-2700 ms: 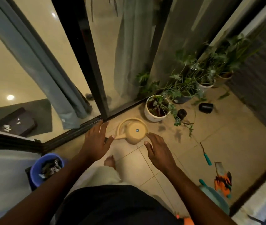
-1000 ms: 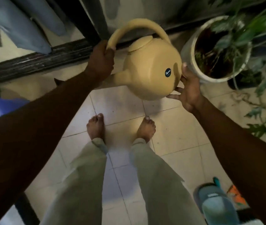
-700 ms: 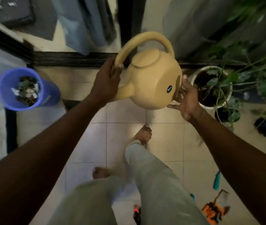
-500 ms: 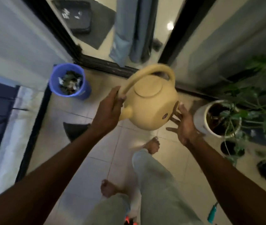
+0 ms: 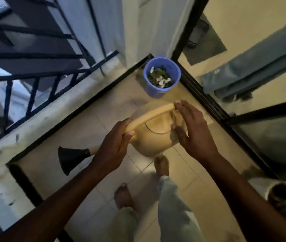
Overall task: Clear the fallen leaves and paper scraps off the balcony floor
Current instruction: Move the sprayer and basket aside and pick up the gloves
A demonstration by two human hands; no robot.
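The left hand [image 5: 114,145] curls round the handle [image 5: 152,114] of the can [image 5: 156,142], held above the floor [image 5: 110,109]; the right hand [image 5: 194,131] lies flat, fingers straight, against its side. Beyond, in the corner, the bucket [image 5: 156,93] holds the leaves [image 5: 157,74] and paper scraps [image 5: 161,82].

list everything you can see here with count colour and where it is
watering can: 1, pale yellow with a black spout head, centre, in the person's hands
bucket: 1, blue, on the floor in the far corner
leaves and paper scraps: a pile, green and white, inside the bucket
plant pot: 1, white, lower right, partly cut off
railing: 1, black, upper left
curtain: 1, grey-blue, behind the glass on the right
mat: 1, dark grey, indoors, upper right
left hand: 1, grips the can's handle
right hand: 1, fingers straight, against the can's right side
feet: 2, bare, on the tiles
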